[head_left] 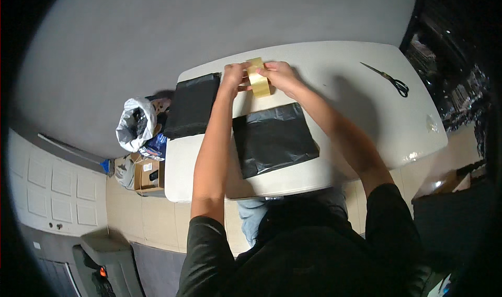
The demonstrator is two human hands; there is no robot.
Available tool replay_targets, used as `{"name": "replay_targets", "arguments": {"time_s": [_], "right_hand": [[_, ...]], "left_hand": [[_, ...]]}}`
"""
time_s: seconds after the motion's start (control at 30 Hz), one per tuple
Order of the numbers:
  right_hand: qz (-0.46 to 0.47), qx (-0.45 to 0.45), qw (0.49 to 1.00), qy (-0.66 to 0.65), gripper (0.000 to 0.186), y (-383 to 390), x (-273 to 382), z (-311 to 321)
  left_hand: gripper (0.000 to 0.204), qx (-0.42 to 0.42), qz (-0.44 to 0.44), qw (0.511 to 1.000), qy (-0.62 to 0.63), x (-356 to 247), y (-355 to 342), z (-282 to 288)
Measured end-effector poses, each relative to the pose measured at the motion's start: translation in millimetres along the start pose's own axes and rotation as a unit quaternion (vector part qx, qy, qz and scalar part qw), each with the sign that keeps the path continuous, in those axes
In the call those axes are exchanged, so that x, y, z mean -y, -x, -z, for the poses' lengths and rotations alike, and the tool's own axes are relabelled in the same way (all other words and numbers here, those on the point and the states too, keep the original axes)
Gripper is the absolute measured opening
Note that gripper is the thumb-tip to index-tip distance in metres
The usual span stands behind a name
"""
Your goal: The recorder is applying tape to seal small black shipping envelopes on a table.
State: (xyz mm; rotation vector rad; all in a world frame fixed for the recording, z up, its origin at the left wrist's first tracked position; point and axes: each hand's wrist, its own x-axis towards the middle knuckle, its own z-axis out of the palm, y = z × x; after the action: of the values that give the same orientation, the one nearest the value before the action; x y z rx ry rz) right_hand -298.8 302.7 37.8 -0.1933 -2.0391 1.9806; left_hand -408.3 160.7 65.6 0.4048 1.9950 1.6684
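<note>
Both hands are at a roll of yellowish-gold tape [259, 83] near the far edge of the white table. My left hand [234, 78] grips its left side with curled fingers, some of them hidden behind the wrist. At the upper right of the roll, my right hand [278, 75] has thumb and fingers pressed to the tape. A flat black plastic bag [274, 138] lies in front of me between my forearms, slightly wrinkled along its edges. Left of my left forearm sits a stack of black plastic bags [193, 106].
Black-handled scissors [389, 78] lie at the right of the table [334, 56]. A clear scrap [432, 123] sits near the right edge. Beyond the left edge are a white bag [130, 135] and a cardboard box [148, 176]. Wrapped dark goods [449, 72] stand at the right.
</note>
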Motion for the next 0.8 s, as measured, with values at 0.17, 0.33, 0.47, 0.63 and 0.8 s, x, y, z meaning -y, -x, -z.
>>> {"name": "replay_targets", "arguments": {"time_s": [0.17,0.33,0.47,0.63,0.8], "right_hand": [[0.033,-0.058,0.994,0.090,0.044,31.4,15.0,30.1],[0.219,-0.082,0.858,0.458,0.049,123.5,29.7,141.9],[0.089,-0.141,0.871,0.462,0.050,216.9,36.4,227.7],[0.063,-0.114,0.779,0.614,0.044,286.3,18.5,318.5],[0.051,-0.157,0.704,0.690,0.042,288.7,8.8,346.0]], "left_hand": [[0.045,0.021,-0.033,0.995,0.091,-23.9,44.3,-12.8],[0.029,-0.004,-0.276,0.929,-0.246,-23.5,162.4,12.0],[0.022,-0.007,-0.213,0.943,-0.255,7.3,214.0,35.7],[0.027,0.011,-0.188,0.934,-0.303,37.1,205.4,57.1],[0.049,0.030,-0.283,0.860,-0.423,51.6,148.6,48.7]]}}
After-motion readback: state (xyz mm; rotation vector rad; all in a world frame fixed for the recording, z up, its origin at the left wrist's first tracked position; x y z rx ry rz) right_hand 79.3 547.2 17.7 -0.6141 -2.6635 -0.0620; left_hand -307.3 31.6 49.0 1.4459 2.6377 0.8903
